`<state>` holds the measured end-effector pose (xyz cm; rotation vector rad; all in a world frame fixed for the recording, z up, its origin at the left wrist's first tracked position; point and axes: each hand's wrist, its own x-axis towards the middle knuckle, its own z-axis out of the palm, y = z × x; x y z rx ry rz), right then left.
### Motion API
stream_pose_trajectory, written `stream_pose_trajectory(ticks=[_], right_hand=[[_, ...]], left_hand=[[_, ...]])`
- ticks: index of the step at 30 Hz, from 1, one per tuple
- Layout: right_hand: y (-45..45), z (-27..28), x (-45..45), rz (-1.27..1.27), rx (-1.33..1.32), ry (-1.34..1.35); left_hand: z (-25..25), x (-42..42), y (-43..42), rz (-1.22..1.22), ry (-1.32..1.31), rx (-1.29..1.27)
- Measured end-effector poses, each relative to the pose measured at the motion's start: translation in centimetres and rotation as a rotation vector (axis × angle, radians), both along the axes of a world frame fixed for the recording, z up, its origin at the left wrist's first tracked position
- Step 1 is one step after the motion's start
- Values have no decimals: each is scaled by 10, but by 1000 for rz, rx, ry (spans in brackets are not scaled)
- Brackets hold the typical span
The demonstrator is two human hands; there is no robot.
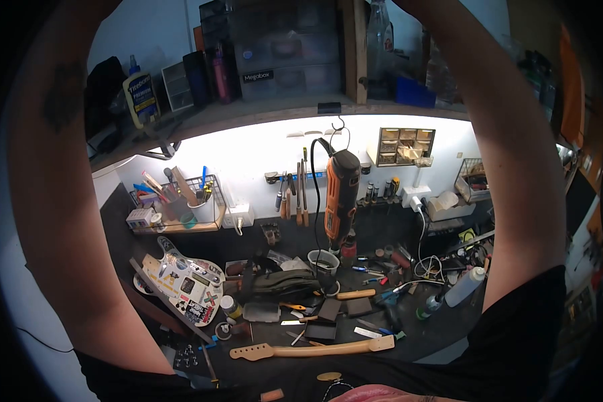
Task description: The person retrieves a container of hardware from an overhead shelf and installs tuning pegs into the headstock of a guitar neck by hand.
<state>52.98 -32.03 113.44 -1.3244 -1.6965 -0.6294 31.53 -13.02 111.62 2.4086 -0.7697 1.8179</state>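
- Head view, arms: I record the left arm and right arm raised along either side, both running out past the top edge.
- Hands: the left hand and right hand lie outside my view; I cannot tell how far open either is, or whether it has hold of anything.
- Guitar neck: lying across the near edge of the dark bench, just in front of the black shirt; headstock to the left, heel to the right.
- Behind the neck, I note dark rectangular blocks and assorted small tools.
- White guitar body: at the left of the bench, stickered, tilted.
- Orange-and-black power tool: hanging upright from a hook under the shelf, above the bench.
- Back wall: I find wooden-handled tools on a rack and a small drawer unit to the right of the power tool.
- Shelf: glue bottle at left, "Megabox" container near the middle.
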Motion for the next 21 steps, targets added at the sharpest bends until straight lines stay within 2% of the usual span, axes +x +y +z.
stream_pose_trajectory(ticks=[2,8,11,14,18,20,21], right_hand=[[-1,-3,-3,-37,16,58],[3,-6,-5,28,52,-1],[3,-5,-4,43,27,-12],[11,-5,4,233,84,47],[-73,-34,-15,373,-156,103],[-52,-82,-46,-158,6,44],[-27,-112,-44,-456,95,-148]], left_hand=[[0,3,3,17,-25,20],[-4,16,7,-41,-125,44],[0,15,9,-71,-81,36],[2,14,8,-53,-16,13],[-4,21,3,11,-16,10],[-3,22,3,13,3,-6],[2,19,4,21,30,-11]])
